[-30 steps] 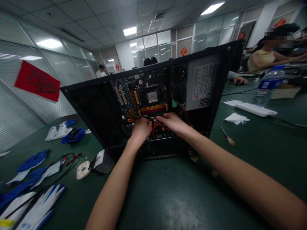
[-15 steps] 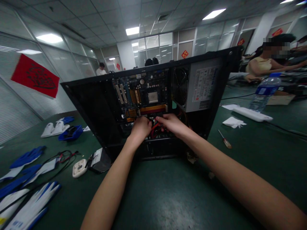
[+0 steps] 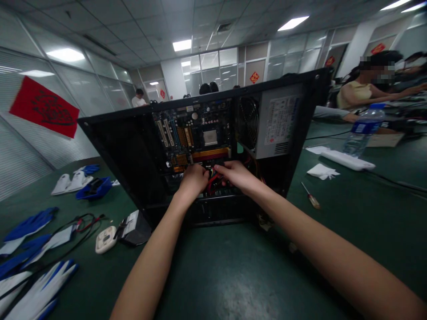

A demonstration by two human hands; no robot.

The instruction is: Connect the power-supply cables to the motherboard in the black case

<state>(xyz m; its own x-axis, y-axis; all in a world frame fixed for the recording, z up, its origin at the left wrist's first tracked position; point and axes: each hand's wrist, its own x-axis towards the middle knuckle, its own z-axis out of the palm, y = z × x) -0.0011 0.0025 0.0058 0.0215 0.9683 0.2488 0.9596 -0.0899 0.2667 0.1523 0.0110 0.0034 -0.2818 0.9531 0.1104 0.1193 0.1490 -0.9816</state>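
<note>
An open black computer case (image 3: 116, 151) stands on the green table, its inside facing me. Within it sit a motherboard (image 3: 210, 124) and, at the upper right, a silver power supply (image 3: 280, 120). Both hands reach into the case just below the board. My right hand (image 3: 236, 173) is closed, thumb and finger pinched on a bundle of red and dark cables (image 3: 215, 178). Close by on the left, my left hand (image 3: 193, 180) has its fingers curled in; what they grip, if anything, is hidden behind the hand.
Blue-and-white gloves (image 3: 43, 289), a blue tray (image 3: 95, 189), a beige round-cornered object (image 3: 106, 240) and a black box-shaped part (image 3: 135, 229) lie at left. At right are a screwdriver (image 3: 311, 195), a crumpled tissue (image 3: 323, 171), a white power strip (image 3: 347, 160) and a water bottle (image 3: 363, 131). People sit beyond.
The whole view has shifted slightly, so the scene sits a little further left. Both hands stay at the same place in the case, with a small gap still between them.
</note>
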